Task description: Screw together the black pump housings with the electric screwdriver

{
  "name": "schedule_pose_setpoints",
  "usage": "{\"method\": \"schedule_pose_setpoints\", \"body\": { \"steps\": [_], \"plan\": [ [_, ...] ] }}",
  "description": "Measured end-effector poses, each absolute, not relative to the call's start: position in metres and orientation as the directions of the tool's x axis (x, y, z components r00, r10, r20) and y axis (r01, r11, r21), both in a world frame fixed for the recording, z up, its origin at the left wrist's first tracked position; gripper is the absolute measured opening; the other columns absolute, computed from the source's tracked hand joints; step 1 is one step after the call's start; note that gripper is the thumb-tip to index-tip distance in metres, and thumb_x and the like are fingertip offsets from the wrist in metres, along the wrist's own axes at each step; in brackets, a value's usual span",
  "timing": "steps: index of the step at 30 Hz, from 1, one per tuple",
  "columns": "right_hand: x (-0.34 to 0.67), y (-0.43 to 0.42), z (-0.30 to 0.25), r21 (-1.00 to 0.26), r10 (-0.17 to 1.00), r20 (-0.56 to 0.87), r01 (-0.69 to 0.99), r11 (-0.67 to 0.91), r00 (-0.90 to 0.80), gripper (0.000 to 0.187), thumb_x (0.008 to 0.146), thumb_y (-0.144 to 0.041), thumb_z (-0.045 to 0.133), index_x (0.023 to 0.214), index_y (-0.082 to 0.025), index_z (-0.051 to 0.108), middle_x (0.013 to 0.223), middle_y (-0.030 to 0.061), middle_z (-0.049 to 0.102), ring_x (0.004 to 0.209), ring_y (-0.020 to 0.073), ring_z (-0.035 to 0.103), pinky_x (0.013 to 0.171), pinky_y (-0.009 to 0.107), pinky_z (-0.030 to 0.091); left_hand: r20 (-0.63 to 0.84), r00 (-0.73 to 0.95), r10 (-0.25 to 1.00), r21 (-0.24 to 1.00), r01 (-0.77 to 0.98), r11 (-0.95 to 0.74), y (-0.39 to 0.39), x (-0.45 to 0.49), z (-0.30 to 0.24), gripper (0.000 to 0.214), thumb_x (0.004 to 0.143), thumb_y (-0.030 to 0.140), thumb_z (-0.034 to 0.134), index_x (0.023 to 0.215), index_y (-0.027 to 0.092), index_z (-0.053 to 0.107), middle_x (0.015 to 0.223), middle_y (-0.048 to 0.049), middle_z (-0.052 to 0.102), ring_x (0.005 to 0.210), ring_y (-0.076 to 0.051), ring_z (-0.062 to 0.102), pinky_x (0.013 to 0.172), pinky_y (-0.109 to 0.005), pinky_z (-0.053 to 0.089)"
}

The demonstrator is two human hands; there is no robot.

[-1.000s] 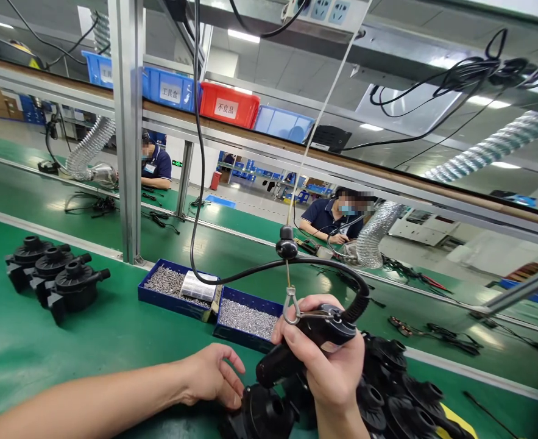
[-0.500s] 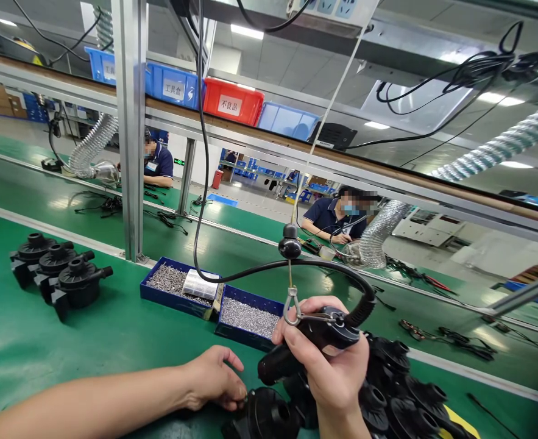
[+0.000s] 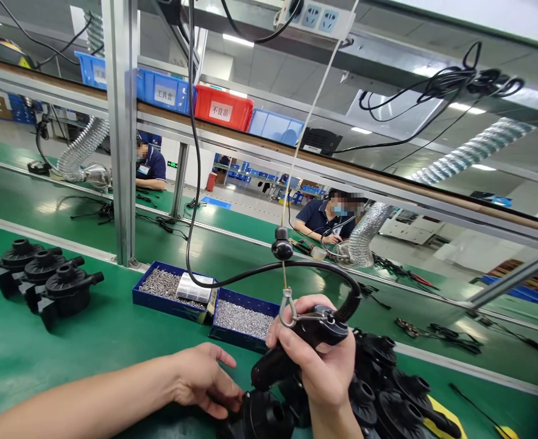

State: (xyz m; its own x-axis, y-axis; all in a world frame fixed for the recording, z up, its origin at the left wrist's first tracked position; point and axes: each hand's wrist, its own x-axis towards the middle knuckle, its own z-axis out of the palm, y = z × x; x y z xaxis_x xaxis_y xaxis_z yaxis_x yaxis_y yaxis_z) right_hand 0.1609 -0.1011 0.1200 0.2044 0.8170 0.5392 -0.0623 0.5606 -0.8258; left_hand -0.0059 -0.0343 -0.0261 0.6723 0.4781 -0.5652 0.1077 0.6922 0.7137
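1. Since half a second ago your view has swung a little to the right, so the bench things sit further left in the picture; your hands have barely moved, and your left hand (image 3: 205, 381) has slid a touch closer to the black part under the tool.
2. Your right hand (image 3: 321, 366) is wrapped tight around a black electric screwdriver (image 3: 300, 347), fingers pressed together on its body, tip angled down and left.
3. That tool hangs from a thin cord by a metal clip (image 3: 289, 308), and a black coiled cable (image 3: 269, 271) loops away from its rear end.
4. Your left hand rests on the green bench (image 3: 90, 341), fingers curled against the rim of a black pump housing (image 3: 262, 417) at the bottom edge; whether it pinches anything, I cannot tell.
5. More black housings (image 3: 387, 402) crowd together just right of the tool.
6. Two blue trays of small screws (image 3: 205, 299) sit just beyond your hands.
7. Three finished black pumps (image 3: 44, 280) stand in a row, far left.
8. Across the line, two other people sit working.
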Motion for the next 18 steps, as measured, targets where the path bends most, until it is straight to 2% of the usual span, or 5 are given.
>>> {"method": "schedule_pose_setpoints", "body": {
  "steps": [4, 7, 10, 14, 18],
  "plan": [
    [0.164, -0.097, 0.119, -0.836, 0.844, 0.513, -0.129, 0.533, 0.158, 0.032, 0.088, -0.034, 0.088, 0.101, -0.025, 0.060, 0.073, -0.0022, 0.068, 0.055, 0.0208, 0.071, 0.058, 0.035, 0.058, -0.529, 0.640, 0.558, 0.782, 0.113, 0.613, -0.049, -0.001, -0.021, 0.095, 0.032, 0.028, 0.109, 0.111, 0.023, 0.055, 0.088, -0.0008, 0.078, 0.068, -0.017, 0.067, 0.063, -0.031, 0.050],
    [0.163, -0.096, 0.120, -0.844, 0.856, 0.506, -0.145, 0.517, 0.110, 0.031, 0.089, -0.034, 0.087, 0.102, -0.027, 0.059, 0.073, -0.0038, 0.068, 0.056, 0.0207, 0.070, 0.059, 0.036, 0.058, -0.464, 0.595, 0.656, 0.841, 0.063, 0.538, -0.064, 0.006, -0.023, 0.086, 0.039, 0.020, 0.103, 0.111, 0.024, 0.055, 0.081, 0.0056, 0.073, 0.065, -0.013, 0.061, 0.062, -0.027, 0.045],
    [0.163, -0.095, 0.119, -0.840, 0.857, 0.508, -0.168, 0.516, 0.088, 0.030, 0.089, -0.034, 0.087, 0.100, -0.027, 0.060, 0.072, -0.0044, 0.067, 0.055, 0.0199, 0.069, 0.058, 0.034, 0.057, -0.454, 0.563, 0.691, 0.851, 0.043, 0.524, -0.072, 0.010, -0.022, 0.079, 0.041, 0.013, 0.095, 0.108, 0.023, 0.055, 0.078, 0.0071, 0.071, 0.065, -0.012, 0.058, 0.062, -0.026, 0.043],
    [0.163, -0.092, 0.116, -0.817, 0.846, 0.526, -0.222, 0.532, 0.093, 0.030, 0.088, -0.033, 0.088, 0.098, -0.025, 0.062, 0.071, -0.0044, 0.066, 0.054, 0.0184, 0.069, 0.056, 0.031, 0.055, -0.490, 0.558, 0.670, 0.824, 0.046, 0.564, -0.067, 0.008, -0.017, 0.074, 0.040, 0.016, 0.092, 0.101, 0.024, 0.052, 0.073, 0.0079, 0.069, 0.058, -0.012, 0.056, 0.055, -0.026, 0.034],
    [0.163, -0.089, 0.111, -0.809, 0.834, 0.543, -0.202, 0.552, 0.104, 0.030, 0.089, -0.034, 0.087, 0.100, -0.026, 0.060, 0.071, -0.0038, 0.067, 0.054, 0.0192, 0.069, 0.057, 0.032, 0.055, -0.474, 0.550, 0.688, 0.839, 0.045, 0.543, -0.062, 0.005, -0.014, 0.069, 0.043, 0.020, 0.092, 0.099, 0.024, 0.051, 0.072, 0.0083, 0.066, 0.058, -0.011, 0.054, 0.056, -0.026, 0.031]
  ]
}}
